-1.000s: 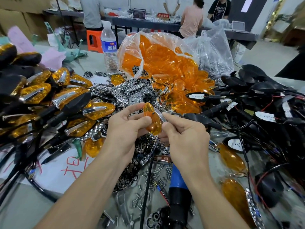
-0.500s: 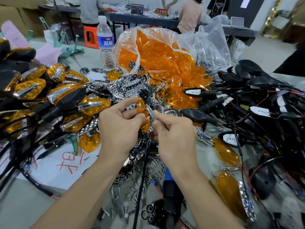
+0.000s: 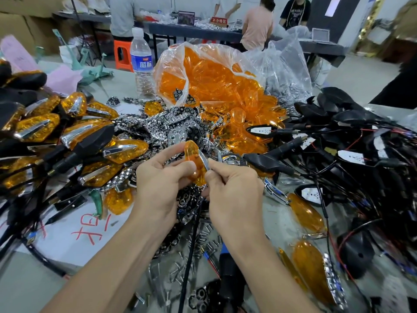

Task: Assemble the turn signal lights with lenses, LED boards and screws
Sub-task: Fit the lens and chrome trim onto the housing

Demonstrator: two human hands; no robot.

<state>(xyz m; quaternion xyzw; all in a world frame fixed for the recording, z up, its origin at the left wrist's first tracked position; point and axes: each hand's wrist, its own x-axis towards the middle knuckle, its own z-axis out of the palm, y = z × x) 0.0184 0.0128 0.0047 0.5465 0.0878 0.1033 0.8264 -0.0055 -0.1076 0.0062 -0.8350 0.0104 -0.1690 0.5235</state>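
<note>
An amber lens (image 3: 193, 158) stands on edge between both hands above the middle of the table. My left hand (image 3: 161, 179) grips it with thumb and fingers curled round its left side. My right hand (image 3: 232, 184) pinches a thin chrome trim strip (image 3: 204, 160) against the lens's right face. Below the hands lie loose screws (image 3: 200, 242) and chrome reflector pieces (image 3: 171, 129). Black housings with wires and white LED boards (image 3: 352, 157) are heaped at the right.
A clear bag of amber lenses (image 3: 216, 84) sits behind the hands, next to a water bottle (image 3: 141, 64). Finished amber-and-black lights (image 3: 67, 141) pile up on the left. A blue-and-black screwdriver (image 3: 230, 272) lies near the front edge. People work at far tables.
Both hands have kept hold of the lens and the chrome strip, which now lies closer against the lens. The head camera has shifted slightly.
</note>
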